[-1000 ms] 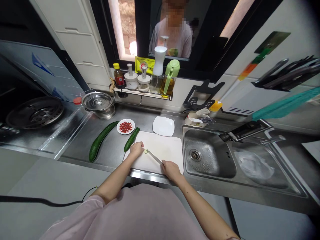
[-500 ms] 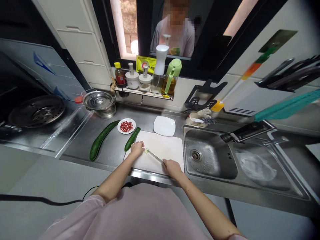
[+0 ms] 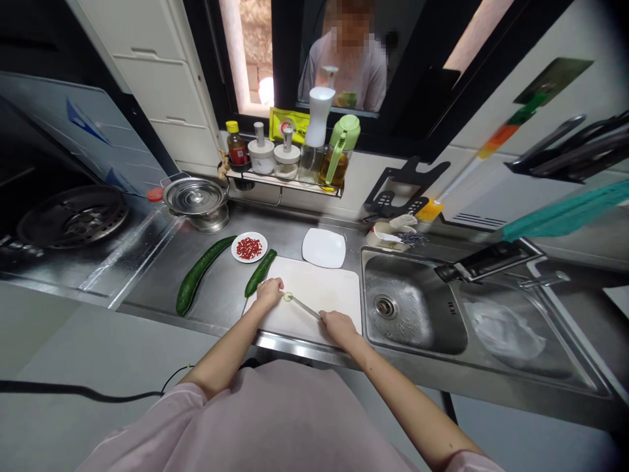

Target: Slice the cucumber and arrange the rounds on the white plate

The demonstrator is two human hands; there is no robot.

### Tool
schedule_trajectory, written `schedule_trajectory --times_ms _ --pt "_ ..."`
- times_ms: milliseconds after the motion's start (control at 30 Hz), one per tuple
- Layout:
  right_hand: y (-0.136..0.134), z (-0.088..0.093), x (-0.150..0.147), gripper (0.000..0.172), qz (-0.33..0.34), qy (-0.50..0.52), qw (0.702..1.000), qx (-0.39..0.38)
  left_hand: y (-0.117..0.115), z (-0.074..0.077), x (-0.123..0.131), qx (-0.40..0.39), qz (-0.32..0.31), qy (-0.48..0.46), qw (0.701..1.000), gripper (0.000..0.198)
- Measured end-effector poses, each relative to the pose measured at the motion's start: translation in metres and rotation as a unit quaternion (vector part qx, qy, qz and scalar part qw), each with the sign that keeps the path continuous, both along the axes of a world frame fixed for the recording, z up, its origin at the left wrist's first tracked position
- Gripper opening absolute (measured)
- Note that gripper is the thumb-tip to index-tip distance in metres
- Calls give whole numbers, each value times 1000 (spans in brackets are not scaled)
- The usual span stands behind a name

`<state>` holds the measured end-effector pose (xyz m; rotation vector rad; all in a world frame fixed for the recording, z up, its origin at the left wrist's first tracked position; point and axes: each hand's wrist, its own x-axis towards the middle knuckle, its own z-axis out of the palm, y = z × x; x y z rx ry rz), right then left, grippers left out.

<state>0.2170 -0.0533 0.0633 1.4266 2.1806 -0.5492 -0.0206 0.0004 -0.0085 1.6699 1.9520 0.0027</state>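
Both hands work over the board (image 3: 327, 288), and the relation that matters is how the slice (image 3: 287, 297) lies between them. This small, pale green piece sits on the left part of the board, just beside the fingertips of the left hand (image 3: 270, 292) and well apart from the right hand (image 3: 340, 326). The right hand is closed round the handle of the knife (image 3: 305, 307), above the board's near right part; the blade's long axis runs slantwise from there towards the board's left side, its tip at the slice. The left hand's fingers are bent down; whether they pinch anything I cannot tell, since the hand hides it. The short cucumber (image 3: 260, 274) lies along the board's left edge, and the long cucumber (image 3: 200, 276) lies well apart, left of the board.
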Motion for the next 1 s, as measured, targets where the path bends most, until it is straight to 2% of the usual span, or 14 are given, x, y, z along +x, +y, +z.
schedule_trajectory --times_ms 400,1000 --pt "2 -9 -3 29 8 9 1000 8 0 0 0 2 3 -1 1000 15" --pt "0 -9 -9 31 5 7 1000 25 1 -1 0 -5 1 -1 1000 16"
